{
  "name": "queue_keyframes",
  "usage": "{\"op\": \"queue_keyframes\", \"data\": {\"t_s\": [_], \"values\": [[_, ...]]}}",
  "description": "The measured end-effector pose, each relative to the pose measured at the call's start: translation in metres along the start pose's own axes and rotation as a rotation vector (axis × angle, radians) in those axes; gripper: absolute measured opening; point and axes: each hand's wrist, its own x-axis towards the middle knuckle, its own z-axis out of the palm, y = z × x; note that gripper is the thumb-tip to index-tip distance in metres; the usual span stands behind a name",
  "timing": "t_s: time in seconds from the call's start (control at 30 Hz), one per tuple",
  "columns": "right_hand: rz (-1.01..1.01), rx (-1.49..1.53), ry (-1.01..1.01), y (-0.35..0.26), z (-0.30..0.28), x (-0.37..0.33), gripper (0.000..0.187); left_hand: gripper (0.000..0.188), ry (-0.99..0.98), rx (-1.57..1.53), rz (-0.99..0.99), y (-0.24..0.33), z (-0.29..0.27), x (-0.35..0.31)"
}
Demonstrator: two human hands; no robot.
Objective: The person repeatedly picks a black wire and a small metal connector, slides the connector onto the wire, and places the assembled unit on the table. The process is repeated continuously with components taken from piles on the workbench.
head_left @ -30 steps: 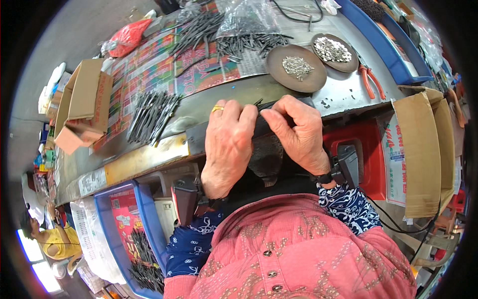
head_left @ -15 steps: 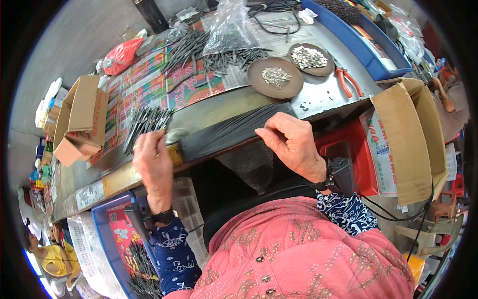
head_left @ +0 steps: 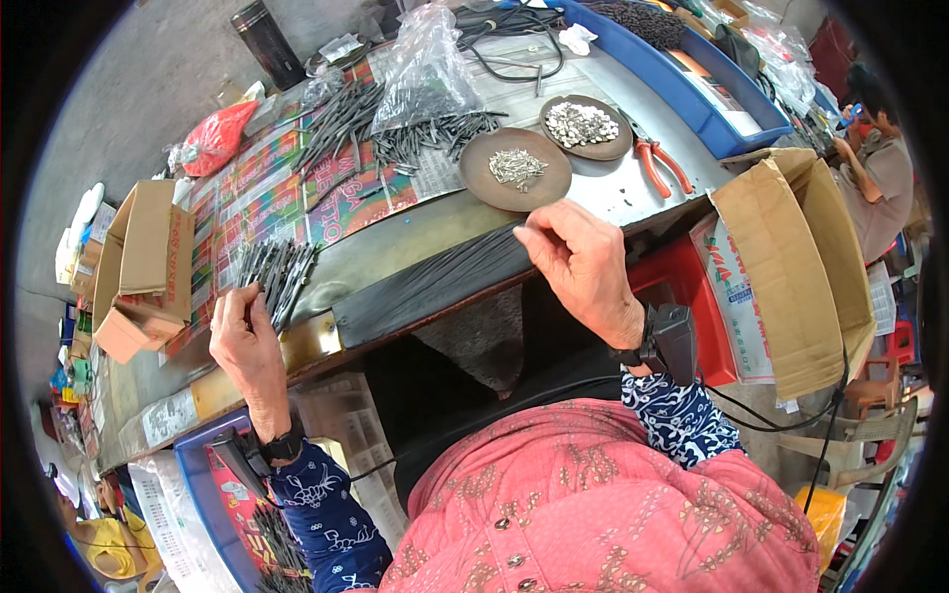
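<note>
Grey floor surrounds the metal desk [head_left: 400, 237], which is partly covered with coloured printed sheets [head_left: 247, 212]. One bundle of thin black strips [head_left: 287, 287] lies on the left part of the desk, near the front edge. The person's left hand [head_left: 247, 331] is positioned at the near end of this bundle, fingers bent and thumb close to the forefinger; whether a strip is pinched cannot be told.

The right hand [head_left: 573, 259] is raised near the right end of a dark pad [head_left: 430, 287] along the front edge. Its thumb and bent forefinger are pressed together at the tips; whether a thin piece lies between them cannot be told.

Beyond the right hand, one brown plate [head_left: 478, 182] carries small silver pins [head_left: 516, 168]; a second brown plate [head_left: 615, 150] just beside it carries pale round pieces [head_left: 580, 125]. Red-handled pliers [head_left: 649, 170] lie to the right of the plates. Further back, a clear plastic bag [head_left: 420, 79] rests on loose black strips [head_left: 341, 128]. An open cardboard box [head_left: 153, 232] stands left of the bundle.
</note>
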Motion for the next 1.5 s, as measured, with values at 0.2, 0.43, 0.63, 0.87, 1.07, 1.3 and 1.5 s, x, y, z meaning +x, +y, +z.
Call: {"op": "queue_keyframes", "data": {"t_s": [0.2,0.43,0.63,0.87,1.07,1.3,1.5], "values": [[-0.068,-0.269,-0.009,0.02,-0.005,0.01,0.021,0.006,-0.019,0.156,0.07,-0.025,0.002,0.011],[-0.138,-0.352,-0.051,0.03,0.0,0.014,0.032,0.007,-0.08,0.211,0.053,-0.038,0.003,0.016],[-0.134,-0.337,-0.058,0.033,0.001,0.016,0.031,0.007,-0.067,0.286,0.056,-0.039,0.007,0.023],[-0.128,-0.332,-0.049,0.031,0.002,0.015,0.023,0.009,-0.012,0.16,0.16,-0.006,0.029,0.037],[-0.154,-0.244,-0.022,0.031,0.003,0.014,0.016,0.01,-0.22,0.179,0.226,0.025,0.061,0.064],[-0.133,-0.156,-0.015,0.035,0.002,0.015,0.014,0.011,-0.349,0.248,0.261,0.028,0.099,0.09],[-0.056,-0.044,-0.039,0.037,-0.002,0.017,0.011,0.004,-0.322,0.281,0.308,0.022,0.12,0.089]]}}
